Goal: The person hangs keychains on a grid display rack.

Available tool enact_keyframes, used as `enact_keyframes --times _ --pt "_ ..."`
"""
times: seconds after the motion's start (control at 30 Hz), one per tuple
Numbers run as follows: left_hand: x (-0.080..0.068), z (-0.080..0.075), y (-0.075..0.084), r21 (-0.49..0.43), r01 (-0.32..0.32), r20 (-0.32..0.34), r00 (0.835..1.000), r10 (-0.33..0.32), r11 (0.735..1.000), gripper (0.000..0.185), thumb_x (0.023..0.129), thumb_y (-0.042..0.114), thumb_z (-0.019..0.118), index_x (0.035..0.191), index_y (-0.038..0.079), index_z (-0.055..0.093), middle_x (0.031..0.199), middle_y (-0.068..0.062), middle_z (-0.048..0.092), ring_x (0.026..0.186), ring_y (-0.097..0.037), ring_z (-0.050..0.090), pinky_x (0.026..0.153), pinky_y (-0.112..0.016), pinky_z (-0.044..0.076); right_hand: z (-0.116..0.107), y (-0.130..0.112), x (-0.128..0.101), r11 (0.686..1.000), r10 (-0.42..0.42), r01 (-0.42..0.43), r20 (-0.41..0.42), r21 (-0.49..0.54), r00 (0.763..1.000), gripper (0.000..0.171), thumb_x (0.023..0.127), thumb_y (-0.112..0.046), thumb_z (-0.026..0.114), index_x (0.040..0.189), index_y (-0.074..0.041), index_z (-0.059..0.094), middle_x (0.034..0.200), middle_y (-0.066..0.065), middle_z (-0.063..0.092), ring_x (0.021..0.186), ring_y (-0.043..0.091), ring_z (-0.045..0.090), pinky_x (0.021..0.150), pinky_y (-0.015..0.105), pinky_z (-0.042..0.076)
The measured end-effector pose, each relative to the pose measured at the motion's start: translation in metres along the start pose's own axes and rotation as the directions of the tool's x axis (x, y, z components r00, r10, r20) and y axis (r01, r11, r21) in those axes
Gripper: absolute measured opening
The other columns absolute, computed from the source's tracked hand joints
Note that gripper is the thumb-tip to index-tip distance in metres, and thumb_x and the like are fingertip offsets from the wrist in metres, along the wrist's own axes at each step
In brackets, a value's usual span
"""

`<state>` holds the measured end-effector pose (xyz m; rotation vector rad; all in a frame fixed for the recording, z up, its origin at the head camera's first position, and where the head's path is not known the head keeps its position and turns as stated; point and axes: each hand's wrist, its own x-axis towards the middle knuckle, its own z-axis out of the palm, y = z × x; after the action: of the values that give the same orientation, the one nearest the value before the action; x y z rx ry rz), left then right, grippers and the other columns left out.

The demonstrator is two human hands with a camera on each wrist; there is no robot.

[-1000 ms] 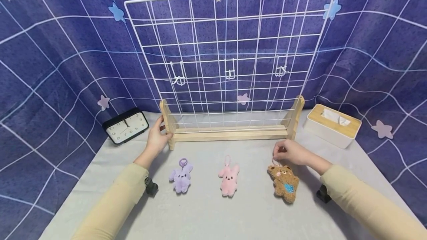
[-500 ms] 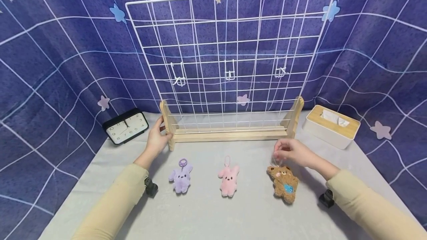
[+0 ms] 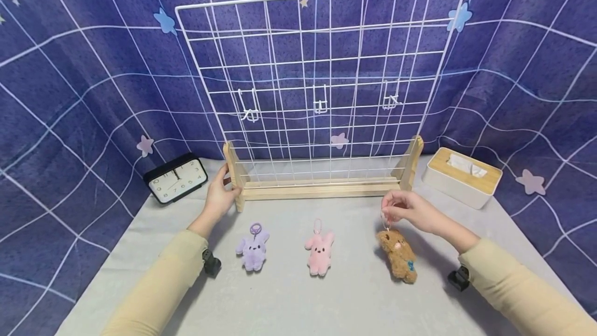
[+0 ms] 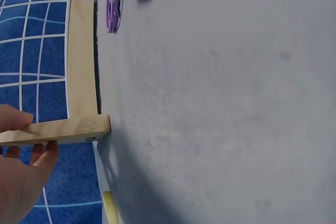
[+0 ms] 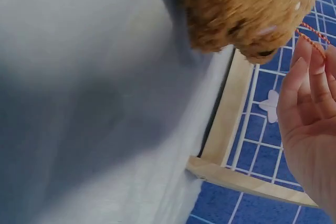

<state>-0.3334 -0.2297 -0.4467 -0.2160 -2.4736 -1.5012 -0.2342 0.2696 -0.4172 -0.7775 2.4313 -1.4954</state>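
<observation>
The brown bear plush (image 3: 397, 259) has tipped upright, head lifted off the surface (image 3: 289, 299), as the right hand (image 3: 407, 210) pinches its cord. The left hand (image 3: 219, 196) grips the wooden stand (image 3: 322, 186), best held steady for a straight lift.

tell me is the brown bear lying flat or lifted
Partly lifted: the right hand pinches its cord and the brown bear hangs head-up, its lower end apparently on the table.
</observation>
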Motion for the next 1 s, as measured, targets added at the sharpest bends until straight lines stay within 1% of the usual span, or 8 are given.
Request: enact_keyframes --times 0.2,0.33,0.43,0.57,0.67,0.8,0.9,1.0 --pt "0.0 -0.001 0.001 0.004 -0.004 -0.006 1.0 0.004 1.0 0.085 0.076 -0.01 0.06 0.15 0.015 0.027 0.15 -0.017 0.032 0.125 -0.042 0.046 0.097 -0.049 0.05 -0.001 -0.013 0.003 0.999 -0.05 0.049 -0.043 -0.023 0.998 0.01 0.093 -0.01 0.057 0.093 -0.001 0.058 0.075 0.022 0.065 0.064 0.025 0.064 0.057 0.038 0.059" --pt "-0.001 0.0 0.001 0.012 -0.004 -0.002 1.0 0.004 1.0 0.085 0.077 -0.01 0.06 0.15 0.015 0.026 0.151 -0.016 0.032 0.125 -0.042 0.046 0.096 -0.048 0.05 -0.004 -0.021 0.005 0.997 -0.076 0.075 -0.064 -0.01 0.995 0.008 0.092 -0.007 0.056 0.093 0.002 0.058 0.075 0.024 0.064 0.063 0.025 0.065 0.055 0.036 0.059" --pt "-0.002 0.0 0.002 0.007 -0.008 -0.005 1.0 0.008 1.0 0.084 0.077 -0.01 0.06 0.15 0.014 0.026 0.15 -0.016 0.033 0.125 -0.042 0.046 0.096 -0.048 0.05 -0.008 -0.027 0.008 0.995 -0.096 0.097 -0.073 0.01 0.993 0.009 0.092 -0.004 0.056 0.094 0.004 0.057 0.076 0.026 0.063 0.063 0.024 0.066 0.056 0.038 0.059" --pt "-0.002 0.0 0.002 0.008 -0.013 -0.012 1.0 0.014 1.0 0.084 0.076 -0.01 0.06 0.15 0.014 0.027 0.15 -0.016 0.033 0.125 -0.042 0.046 0.096 -0.049 0.05 -0.015 -0.035 0.012 0.992 -0.122 0.124 -0.103 0.012 0.987 0.009 0.092 -0.002 0.056 0.094 0.006 0.056 0.076 0.016 0.065 0.063 0.022 0.066 0.055 0.037 0.059" --pt "-0.001 0.0 0.002 0.015 -0.014 -0.011 1.0 0.014 1.0 0.084 0.077 -0.01 0.06 0.15 0.015 0.027 0.151 -0.015 0.033 0.125 -0.042 0.046 0.096 -0.049 0.05 -0.02 -0.039 0.015 0.989 -0.146 0.149 -0.135 0.012 0.98 0.009 0.091 0.0 0.056 0.094 0.008 0.056 0.076 0.013 0.063 0.062 0.02 0.066 0.054 0.036 0.059" --pt "0.0 0.001 0.002 0.024 -0.013 -0.007 1.0 0.013 1.0 0.085 0.077 -0.01 0.061 0.15 0.015 0.026 0.151 -0.015 0.033 0.125 -0.041 0.047 0.096 -0.048 0.051 -0.025 -0.044 0.019 0.983 -0.18 0.181 -0.171 -0.005 0.969 0.008 0.091 0.002 0.055 0.093 0.009 0.056 0.075 0.02 0.06 0.062 0.019 0.065 0.054 0.035 0.059" --pt "0.0 0.001 0.001 0.027 -0.011 -0.006 1.0 0.011 1.0 0.085 0.076 -0.009 0.061 0.15 0.014 0.026 0.151 -0.015 0.033 0.124 -0.041 0.047 0.095 -0.047 0.051 -0.029 -0.048 0.022 0.981 -0.194 0.194 -0.198 -0.021 0.961 0.008 0.091 0.001 0.055 0.093 0.008 0.056 0.076 0.021 0.06 0.063 0.019 0.065 0.055 0.034 0.059" --pt "-0.002 0.0 0.001 0.026 -0.007 -0.01 1.0 0.007 1.0 0.085 0.076 -0.009 0.061 0.15 0.015 0.027 0.151 -0.014 0.032 0.124 -0.041 0.047 0.095 -0.047 0.051 -0.032 -0.052 0.025 0.979 -0.199 0.202 -0.231 -0.01 0.952 0.008 0.092 0.001 0.054 0.094 0.009 0.056 0.076 0.021 0.06 0.063 0.02 0.066 0.055 0.034 0.06"
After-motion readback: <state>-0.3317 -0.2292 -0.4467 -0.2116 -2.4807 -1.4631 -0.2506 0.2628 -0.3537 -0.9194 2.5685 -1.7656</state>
